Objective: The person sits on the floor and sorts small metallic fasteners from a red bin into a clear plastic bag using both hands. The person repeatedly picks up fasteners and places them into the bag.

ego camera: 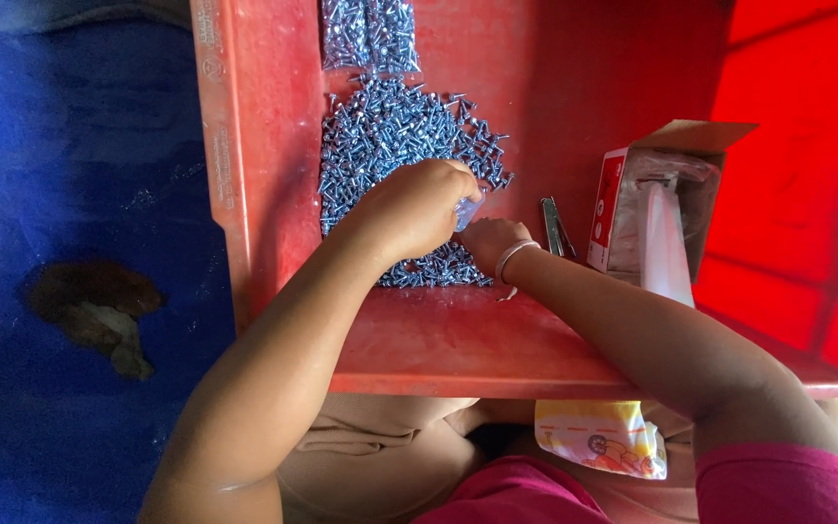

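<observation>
A small clear bag [468,211] is pinched in the curled fingers of the left hand [409,209], above a heap of silver screws [390,136] lying in a red crate [264,146]. The right hand [490,243] is pressed into the screws beside it, fingers apparently closed, though partly hidden. An open carton [666,199] and a metal clip [553,226] are seen nearby

Packages in and below the red crate

An open red-and-white carton [623,209] stands at the crate's right, holding clear plastic bags [666,228]; a yellow-and-white printed packet [598,437] lies below the crate's near rim.
</observation>
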